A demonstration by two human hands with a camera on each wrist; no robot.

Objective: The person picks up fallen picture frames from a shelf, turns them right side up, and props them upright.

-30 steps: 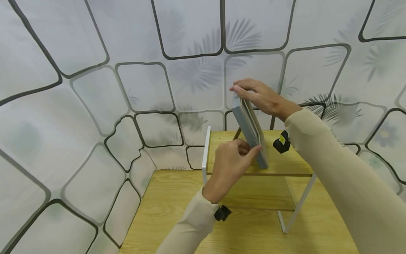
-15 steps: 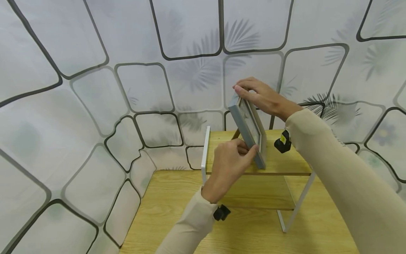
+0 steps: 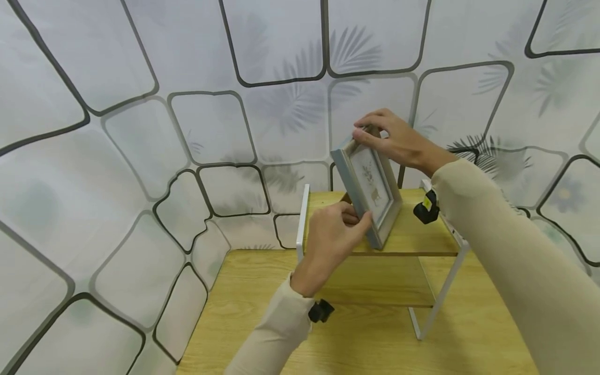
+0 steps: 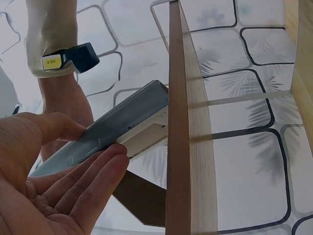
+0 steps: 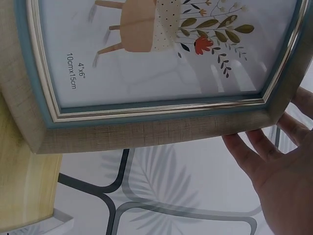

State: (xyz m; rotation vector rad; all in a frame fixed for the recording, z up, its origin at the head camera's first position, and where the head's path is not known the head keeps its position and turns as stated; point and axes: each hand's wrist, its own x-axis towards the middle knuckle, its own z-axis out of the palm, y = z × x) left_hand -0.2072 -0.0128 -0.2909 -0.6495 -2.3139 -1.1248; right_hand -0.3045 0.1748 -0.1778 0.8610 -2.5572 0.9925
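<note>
A picture frame (image 3: 374, 185) with grey-blue sides leans back on the upper board of a small two-tier shelf (image 3: 417, 229). Its front shows an animal and flowers, large in the right wrist view, where the frame's beige border (image 5: 146, 134) fills the upper part. My left hand (image 3: 328, 237) pinches the frame's left side low down, thumb in front and fingers behind. At the top edge, my right hand (image 3: 398, 139) grips with the thumb in front and fingertips over the back. A dark support leg (image 4: 142, 200) juts out behind the frame in the left wrist view.
The shelf has white metal side frames (image 3: 442, 297) and stands on a wood-grain table (image 3: 262, 312). A pale wall covering (image 3: 206, 127) with dark rounded outlines and leaf prints encloses the back and left, close behind the shelf.
The picture frame has turned so that its front faces the head camera more. The right hand has moved slightly right with the top edge, and the left hand a little left.
</note>
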